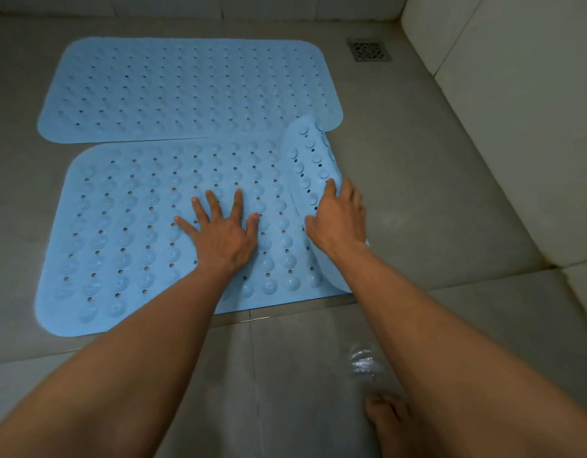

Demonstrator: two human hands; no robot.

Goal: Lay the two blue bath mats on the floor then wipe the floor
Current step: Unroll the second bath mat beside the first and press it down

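Observation:
Two light blue bath mats with holes and round bumps lie on the grey tiled floor. The far mat (189, 90) lies flat. The near mat (127, 226) is flat except for its right end (310, 160), which curls up and over, showing suction cups. My left hand (219, 226) presses flat on the near mat, fingers spread. My right hand (338, 216) grips the curled right end, fingers over its edge.
A square metal drain (369, 49) sits in the floor at the far right. A pale tiled wall (503, 110) rises along the right side. A wet patch (361, 361) shines on the floor near my bare foot (389, 421).

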